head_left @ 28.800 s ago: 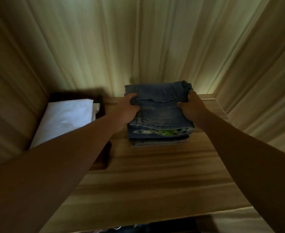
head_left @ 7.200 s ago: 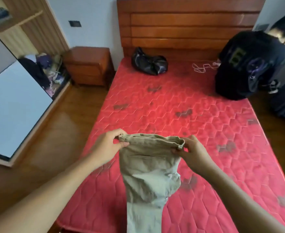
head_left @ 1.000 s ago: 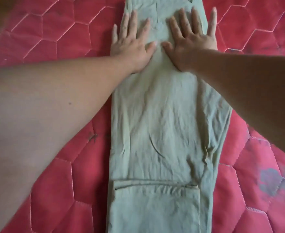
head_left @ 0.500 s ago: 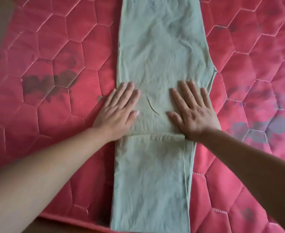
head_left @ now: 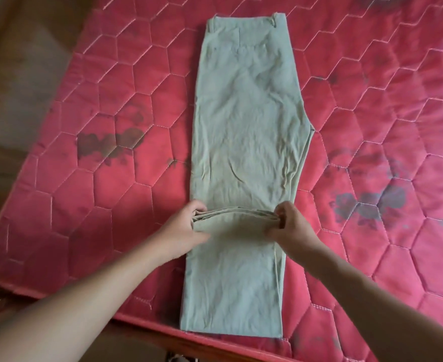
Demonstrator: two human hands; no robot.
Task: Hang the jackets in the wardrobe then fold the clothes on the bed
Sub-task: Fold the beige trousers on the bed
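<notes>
Both palms have come off the cloth and slid nearer. My left hand and right hand now pinch the doubled leg edge of the khaki trousers, laid lengthwise on the red mattress. Uneven lifting could skew the layers.

Pale khaki trousers on a red hexagon-quilted mattress with dark stains.

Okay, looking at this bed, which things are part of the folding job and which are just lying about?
Part of the job: khaki trousers, flat on the red quilted mattress; left hand and right hand, each pinching their layered edge.
Just there: wooden floor; dark stains on the mattress.
</notes>
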